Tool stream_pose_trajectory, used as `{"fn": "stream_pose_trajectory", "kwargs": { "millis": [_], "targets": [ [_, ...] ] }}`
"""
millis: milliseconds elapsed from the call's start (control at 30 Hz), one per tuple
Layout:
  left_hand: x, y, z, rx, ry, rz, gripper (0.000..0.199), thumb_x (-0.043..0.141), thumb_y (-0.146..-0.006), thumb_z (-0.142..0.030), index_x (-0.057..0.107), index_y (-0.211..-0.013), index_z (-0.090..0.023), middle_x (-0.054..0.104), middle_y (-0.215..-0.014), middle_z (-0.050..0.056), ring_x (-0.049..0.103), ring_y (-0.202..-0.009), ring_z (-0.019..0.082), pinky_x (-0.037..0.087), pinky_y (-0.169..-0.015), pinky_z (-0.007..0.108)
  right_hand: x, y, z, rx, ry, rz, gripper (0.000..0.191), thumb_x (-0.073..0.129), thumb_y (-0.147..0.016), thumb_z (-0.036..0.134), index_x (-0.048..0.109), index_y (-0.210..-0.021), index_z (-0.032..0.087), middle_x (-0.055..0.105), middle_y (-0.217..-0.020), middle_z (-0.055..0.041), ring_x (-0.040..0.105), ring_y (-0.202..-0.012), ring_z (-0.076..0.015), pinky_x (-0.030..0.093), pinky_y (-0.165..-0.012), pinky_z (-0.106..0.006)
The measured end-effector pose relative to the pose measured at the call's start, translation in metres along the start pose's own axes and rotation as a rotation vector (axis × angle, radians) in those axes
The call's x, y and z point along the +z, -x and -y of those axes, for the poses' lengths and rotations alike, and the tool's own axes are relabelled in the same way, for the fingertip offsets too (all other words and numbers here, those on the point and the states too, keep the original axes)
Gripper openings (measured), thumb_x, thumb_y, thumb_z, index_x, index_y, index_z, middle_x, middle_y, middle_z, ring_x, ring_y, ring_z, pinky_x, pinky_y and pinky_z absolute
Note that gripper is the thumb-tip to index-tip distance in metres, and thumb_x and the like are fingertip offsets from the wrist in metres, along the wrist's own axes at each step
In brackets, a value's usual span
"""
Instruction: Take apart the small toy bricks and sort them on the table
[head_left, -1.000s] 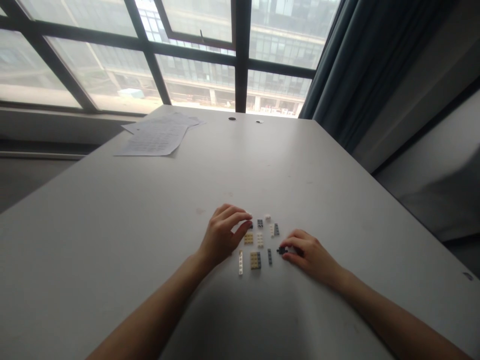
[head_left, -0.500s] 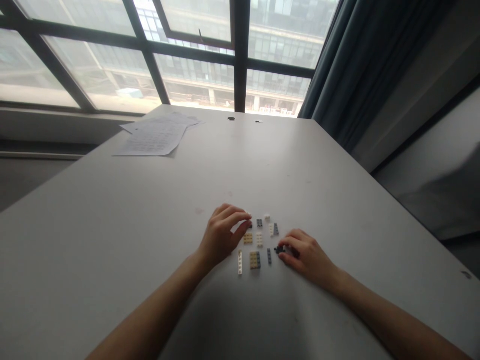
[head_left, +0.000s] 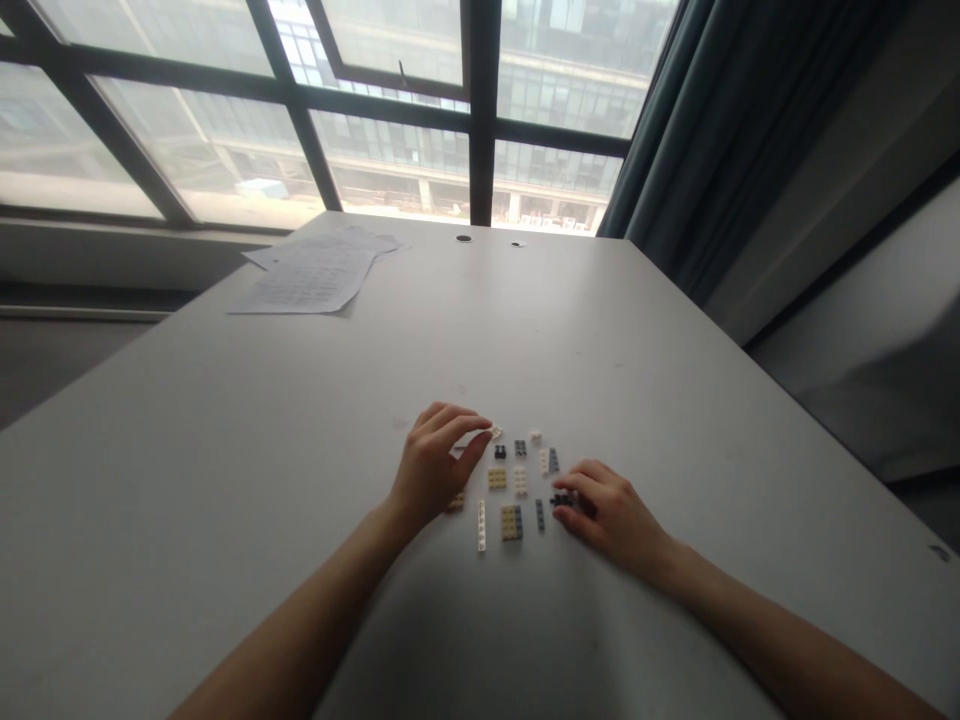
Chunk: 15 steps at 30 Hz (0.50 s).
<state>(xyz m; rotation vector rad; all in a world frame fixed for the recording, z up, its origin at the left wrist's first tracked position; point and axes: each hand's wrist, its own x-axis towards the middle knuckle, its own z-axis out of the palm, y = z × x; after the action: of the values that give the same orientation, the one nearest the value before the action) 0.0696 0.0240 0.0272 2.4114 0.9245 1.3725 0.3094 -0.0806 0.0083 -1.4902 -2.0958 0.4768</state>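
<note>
My left hand (head_left: pixel 439 457) has its thumb and fingertips closed on a small white toy brick (head_left: pixel 496 432) at the far left of a group of building pieces. Under its wrist a tan brick (head_left: pixel 455 502) is partly covered. My right hand (head_left: pixel 609 505) rests on the table, thumb and forefinger curled round a small black piece (head_left: pixel 560 499). Between the hands lie a black brick (head_left: pixel 500 453), a tan plate (head_left: pixel 497 479), a white plate (head_left: pixel 520 481), a tan-and-grey block (head_left: pixel 511 522), a long white strip (head_left: pixel 481 526) and a narrow dark grey strip (head_left: pixel 539 515).
Farther back are a dark grey piece (head_left: pixel 520 449), a tiny white piece (head_left: pixel 535 436) and a white piece beside a grey wedge (head_left: pixel 553 460). Printed sheets (head_left: pixel 307 275) lie at the table's (head_left: pixel 480 340) far left. Windows and a dark curtain (head_left: pixel 697 130) stand beyond.
My left hand has shifted slightly left, uncovering the black brick and part of the tan brick, and the white brick now shows at its fingertips. My right hand has barely moved.
</note>
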Motion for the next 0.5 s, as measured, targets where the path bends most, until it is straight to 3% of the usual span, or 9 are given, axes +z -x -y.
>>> {"fn": "stream_pose_trajectory", "kwargs": {
  "millis": [167,233,367,500],
  "targets": [
    [-0.011,-0.005,0.017,-0.159,-0.089,-0.062,0.011,0.061,-0.085,-0.026,0.068,-0.090,-0.020,0.069,-0.089,0.004,0.060,-0.087,0.019,0.049,-0.081,0.035,-0.015,-0.025,-0.008,0.082,-0.039,-0.084,0.019,0.063,-0.085,0.024,0.066,-0.103,0.020,0.063,-0.092,-0.0053,0.061,-0.081,-0.0177,0.051,-0.074,-0.031],
    [-0.011,-0.007,0.023,-0.174,-0.114,0.056,0.014,0.061,-0.084,-0.026,0.069,-0.093,-0.021,0.069,-0.093,0.004,0.060,-0.090,0.021,0.048,-0.082,0.037,-0.017,-0.041,-0.013,0.106,-0.042,-0.115,0.019,0.064,-0.083,0.022,0.067,-0.102,0.019,0.063,-0.088,-0.0040,0.060,-0.073,-0.0152,0.050,-0.071,-0.029],
    [-0.005,-0.010,0.023,-0.042,-0.164,0.448,0.026,0.055,-0.081,-0.013,0.071,-0.098,-0.026,0.071,-0.100,0.002,0.059,-0.095,0.022,0.044,-0.084,0.038,-0.010,-0.071,-0.018,0.091,-0.037,-0.065,0.017,0.066,-0.081,0.017,0.070,-0.097,0.017,0.065,-0.090,-0.0034,0.060,-0.070,-0.0128,0.049,-0.072,-0.028],
    [0.002,-0.013,0.014,0.039,-0.262,0.586,0.030,0.053,-0.081,-0.011,0.069,-0.102,-0.026,0.071,-0.103,0.003,0.058,-0.096,0.023,0.040,-0.084,0.039,0.000,-0.087,-0.016,0.027,-0.001,-0.019,0.015,0.063,-0.082,0.014,0.073,-0.091,0.019,0.068,-0.090,-0.0025,0.061,-0.071,-0.0124,0.048,-0.073,-0.026]
  ]
}}
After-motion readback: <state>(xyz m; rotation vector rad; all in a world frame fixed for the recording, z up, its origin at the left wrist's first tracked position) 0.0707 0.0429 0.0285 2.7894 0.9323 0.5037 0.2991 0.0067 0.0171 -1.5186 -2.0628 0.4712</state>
